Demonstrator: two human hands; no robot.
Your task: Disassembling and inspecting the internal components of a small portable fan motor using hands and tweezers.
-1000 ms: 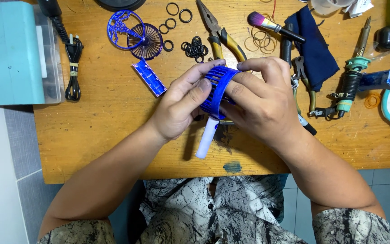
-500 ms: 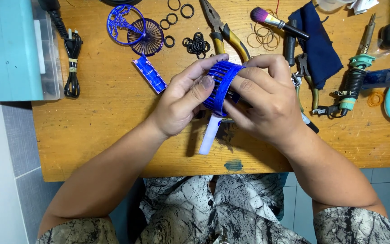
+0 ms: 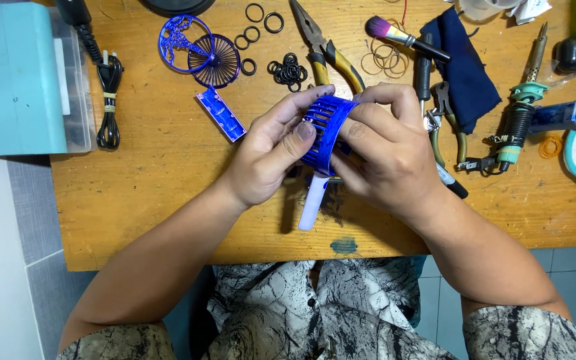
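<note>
**A:** Anything change from a second ago? Looks basically the same to me.

**B:** Pretty much. Both hands are still wrapped around the blue fan head (image 3: 328, 130) over the middle of the wooden table (image 3: 168, 200), a bit toward the near edge. The left hand (image 3: 271, 153) has its thumb pressed on the slatted side, and the right hand (image 3: 385, 150) cups it from the other side, fingers curled over the top. Same hold, barely shifted.

**A:** What's that white bit sticking out below?

**B:** The white handle (image 3: 313, 203), pointing at the near edge. Its join to the head is hidden behind the thumbs.

**A:** Stuff around it?

**B:** Loose blue grille (image 3: 181, 41) and fan blade (image 3: 216, 61) near the far edge, black rings (image 3: 289, 70), pliers (image 3: 325, 47) half covered by the fingers. The soldering iron (image 3: 525, 100) sits toward the right edge, and the teal box (image 3: 18, 77) hangs off the left edge.
</note>
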